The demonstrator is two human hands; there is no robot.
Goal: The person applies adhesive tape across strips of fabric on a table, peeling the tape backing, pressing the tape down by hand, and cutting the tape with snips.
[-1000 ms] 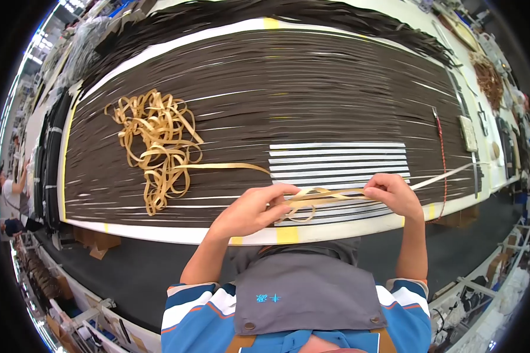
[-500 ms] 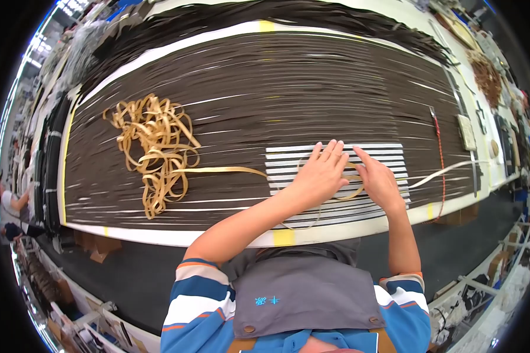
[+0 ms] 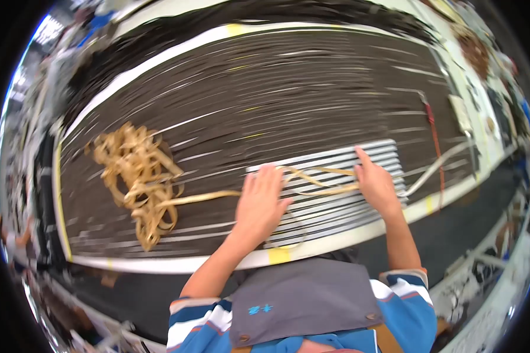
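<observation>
My left hand (image 3: 260,203) lies palm down with fingers stretched, over the left edge of a white-and-dark striped panel (image 3: 347,220). It covers part of a tan flat strip (image 3: 203,197) that runs in from the left. Between my hands the strip makes loose loops across the panel. My right hand (image 3: 376,181) is at the panel's right side, index finger extended and the other fingers bent over the strip where it passes under them. The exact grip is partly hidden. Left of my hands sits a tangled heap of tan strip (image 3: 136,170).
Dark strips (image 3: 312,88) in long rows cover the white-edged table. A red cord tool (image 3: 433,126) and a pale strip (image 3: 433,173) lie at the right. More dark strips (image 3: 218,20) are bunched along the far edge. Another person (image 3: 20,238) is at the far left.
My left hand has slid left and toward me, away from the right hand. More loose strip shows between them. The view has tilted and blurred.
</observation>
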